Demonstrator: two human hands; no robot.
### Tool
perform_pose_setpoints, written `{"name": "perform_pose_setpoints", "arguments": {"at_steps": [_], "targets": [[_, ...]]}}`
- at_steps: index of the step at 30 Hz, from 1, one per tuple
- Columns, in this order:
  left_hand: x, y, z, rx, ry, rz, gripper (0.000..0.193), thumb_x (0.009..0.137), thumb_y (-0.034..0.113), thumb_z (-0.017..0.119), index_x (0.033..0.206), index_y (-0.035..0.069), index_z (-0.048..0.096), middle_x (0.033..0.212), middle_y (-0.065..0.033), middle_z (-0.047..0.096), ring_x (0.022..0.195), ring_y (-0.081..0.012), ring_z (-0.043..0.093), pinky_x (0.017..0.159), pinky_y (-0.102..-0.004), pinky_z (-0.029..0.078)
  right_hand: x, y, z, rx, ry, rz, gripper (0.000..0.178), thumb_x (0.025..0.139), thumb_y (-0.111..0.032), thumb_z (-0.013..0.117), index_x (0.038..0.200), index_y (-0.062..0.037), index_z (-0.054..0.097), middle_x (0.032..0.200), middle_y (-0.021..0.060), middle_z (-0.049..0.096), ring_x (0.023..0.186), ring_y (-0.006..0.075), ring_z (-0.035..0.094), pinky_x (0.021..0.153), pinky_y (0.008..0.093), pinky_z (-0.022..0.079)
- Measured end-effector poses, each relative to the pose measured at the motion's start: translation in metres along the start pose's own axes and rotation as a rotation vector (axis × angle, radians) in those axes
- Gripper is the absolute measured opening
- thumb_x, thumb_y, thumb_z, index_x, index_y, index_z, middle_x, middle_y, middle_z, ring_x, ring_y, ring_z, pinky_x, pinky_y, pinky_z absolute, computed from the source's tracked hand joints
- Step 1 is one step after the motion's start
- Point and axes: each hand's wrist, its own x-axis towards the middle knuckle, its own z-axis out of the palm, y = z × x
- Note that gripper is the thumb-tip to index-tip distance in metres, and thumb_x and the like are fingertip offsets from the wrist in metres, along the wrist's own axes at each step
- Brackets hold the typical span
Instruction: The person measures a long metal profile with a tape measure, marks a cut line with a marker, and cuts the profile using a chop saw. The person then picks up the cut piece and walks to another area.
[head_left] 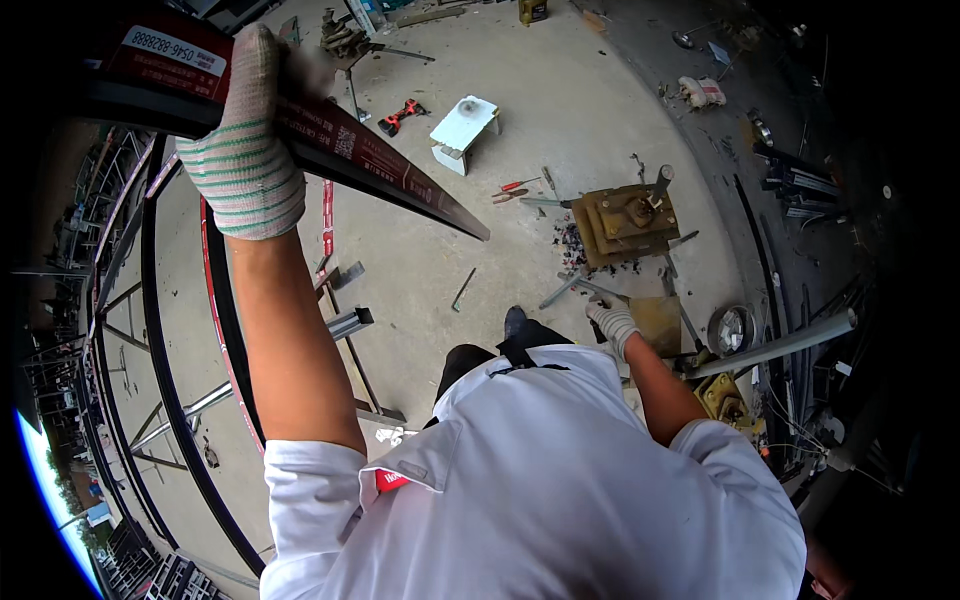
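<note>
My left hand (247,150), in a white knit glove with green stripes, is raised at the upper left. It is wrapped round a long dark metal profile (375,165) with red printed film on it. The profile slants from the upper left down toward the middle, and its near end looms large. Low on the right, my right hand (613,322) wears a similar glove, its fingers loosely bent and nothing visible in them. It is beside a flat yellowish plate (657,325) and grey bars, below a worn yellow-brown metal machine (626,224). Whether it touches them is unclear.
A small white stool (465,130) and a red-black power tool (401,117) stand ahead. Pliers (511,195) and dark scraps (571,248) lie by the machine. Long dark frames (165,340) fill the left side. A thick grey bar (775,345) juts in at right.
</note>
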Motion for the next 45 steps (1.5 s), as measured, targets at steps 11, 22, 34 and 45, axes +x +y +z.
{"name": "perform_pose_setpoints", "arguments": {"at_steps": [11, 22, 34, 45], "targets": [[0.253, -0.151, 0.031, -0.278, -0.535, -0.057, 0.029, 0.104, 0.033, 0.063, 0.107, 0.004, 0.066, 0.090, -0.0040, 0.058, 0.089, -0.0190, 0.059, 0.092, -0.0414, 0.047, 0.099, -0.195, 0.014, 0.465, 0.121, 0.212, 0.019, 0.097, -0.015, 0.064, 0.109, -0.0017, 0.072, 0.088, 0.0070, 0.070, 0.074, 0.0157, 0.065, 0.069, 0.0287, 0.053], [0.439, -0.308, 0.167, -0.535, -0.867, -0.161, 0.024, 0.104, 0.028, 0.065, 0.105, 0.005, 0.061, 0.088, -0.0036, 0.058, 0.086, -0.0166, 0.058, 0.087, -0.0354, 0.049, 0.140, -0.185, 0.098, 0.957, 0.621, 0.544, 0.015, 0.099, -0.017, 0.067, 0.103, -0.0035, 0.072, 0.077, 0.0075, 0.071, 0.063, 0.0155, 0.063, 0.059, 0.0293, 0.051], [0.471, -0.420, 0.368, -0.336, -1.046, 0.116, 0.028, 0.104, 0.027, 0.065, 0.086, 0.006, 0.061, 0.077, -0.0022, 0.056, 0.072, -0.0137, 0.055, 0.074, -0.0302, 0.049, 0.245, -0.218, 0.049, 1.115, 0.774, 0.643, 0.014, 0.096, -0.017, 0.064, 0.093, -0.0044, 0.071, 0.073, 0.0049, 0.067, 0.060, 0.0138, 0.059, 0.056, 0.0315, 0.048], [0.436, -0.525, 0.569, -0.201, -1.377, 0.071, 0.018, 0.100, 0.018, 0.071, 0.089, 0.006, 0.062, 0.074, -0.0010, 0.058, 0.062, -0.0108, 0.053, 0.059, -0.0284, 0.045, 0.290, -0.269, 0.012, 1.392, 1.138, 0.646, 0.018, 0.098, -0.023, 0.062, 0.093, -0.0067, 0.069, 0.075, 0.0050, 0.067, 0.049, 0.0128, 0.053, 0.040, 0.0305, 0.041]]}}
